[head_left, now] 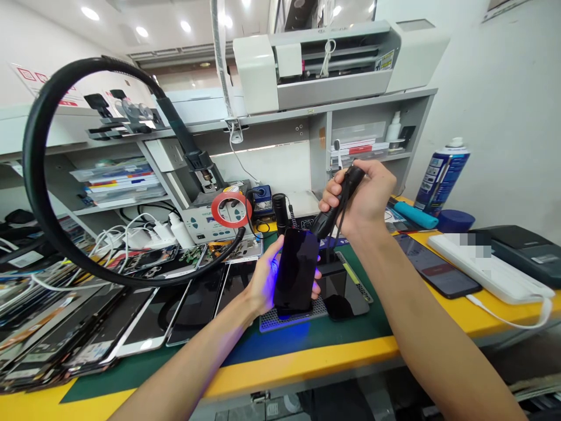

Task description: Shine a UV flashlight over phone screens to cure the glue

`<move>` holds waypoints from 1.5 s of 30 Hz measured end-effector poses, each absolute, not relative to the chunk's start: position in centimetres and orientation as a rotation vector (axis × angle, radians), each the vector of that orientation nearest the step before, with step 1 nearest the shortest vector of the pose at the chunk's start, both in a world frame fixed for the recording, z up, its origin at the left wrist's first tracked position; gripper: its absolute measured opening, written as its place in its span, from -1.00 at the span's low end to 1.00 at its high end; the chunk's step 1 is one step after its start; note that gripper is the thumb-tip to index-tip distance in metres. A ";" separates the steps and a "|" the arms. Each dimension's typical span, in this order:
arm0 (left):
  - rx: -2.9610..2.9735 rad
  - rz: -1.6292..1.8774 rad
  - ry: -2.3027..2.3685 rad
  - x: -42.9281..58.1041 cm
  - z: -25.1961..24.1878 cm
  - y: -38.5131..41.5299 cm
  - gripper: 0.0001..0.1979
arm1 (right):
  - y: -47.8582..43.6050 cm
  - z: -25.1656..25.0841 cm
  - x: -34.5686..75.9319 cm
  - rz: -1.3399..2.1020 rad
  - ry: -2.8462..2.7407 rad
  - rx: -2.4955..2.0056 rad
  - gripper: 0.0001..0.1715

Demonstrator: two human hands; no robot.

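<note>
A dark phone (296,272) stands tilted in my left hand (265,279), its black face toward me and my fingers showing past its right edge. My right hand (366,196) is wrapped round a black torch (335,210) with a dangling strap. The torch's head points down at the phone's top right corner, and blue-violet light falls on my left hand and the green mat (263,348). Below the phone lies a perforated grey plate (269,323). Another dark phone or panel (346,298) rests to its right.
Stacked screens and panels (87,333) cover the left side. A thick black hose (33,146) loops above them. At the right are a phone (438,266), a white device (491,269) with a cable and a blue spray can (442,175). A shelf (372,99) stands behind.
</note>
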State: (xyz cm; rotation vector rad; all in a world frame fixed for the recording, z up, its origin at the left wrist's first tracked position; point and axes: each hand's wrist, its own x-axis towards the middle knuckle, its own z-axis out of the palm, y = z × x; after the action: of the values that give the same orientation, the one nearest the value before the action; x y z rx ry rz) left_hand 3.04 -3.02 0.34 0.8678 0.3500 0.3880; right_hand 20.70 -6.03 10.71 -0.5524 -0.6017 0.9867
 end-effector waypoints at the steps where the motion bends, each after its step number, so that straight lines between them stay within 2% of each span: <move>1: 0.864 0.389 0.350 3.0 0.4 -3.0 -0.26 | -6.0 10.6 20.6 0.988 -0.603 -0.558 -0.75; 10: 0.839 0.390 0.329 3.1 0.1 -2.8 -0.27 | -5.5 10.2 20.9 0.995 -0.583 -0.546 -0.82; 25: 0.870 0.419 0.380 3.3 0.3 -3.0 -0.29 | -5.6 10.4 21.2 0.989 -0.551 -0.529 -0.75; 31: 0.900 0.399 0.387 3.3 0.4 -3.0 -0.25 | -5.7 10.4 21.1 0.982 -0.558 -0.528 -0.80; 35: 0.908 0.403 0.381 3.3 0.6 -3.2 -0.25 | -5.6 10.4 21.2 0.985 -0.556 -0.519 -0.77; 41: 0.896 0.398 0.360 3.4 0.8 -3.3 -0.25 | -5.8 10.7 21.1 1.006 -0.562 -0.529 -0.59; 45: 0.874 0.399 0.383 3.3 0.6 -3.1 -0.27 | -6.0 10.9 20.9 1.011 -0.610 -0.548 -0.66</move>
State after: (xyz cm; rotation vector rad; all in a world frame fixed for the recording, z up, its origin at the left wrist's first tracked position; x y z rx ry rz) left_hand 3.27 -3.15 0.63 0.8736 0.3828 0.3988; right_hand 20.87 -6.05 10.93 -0.5476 -0.6098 1.0107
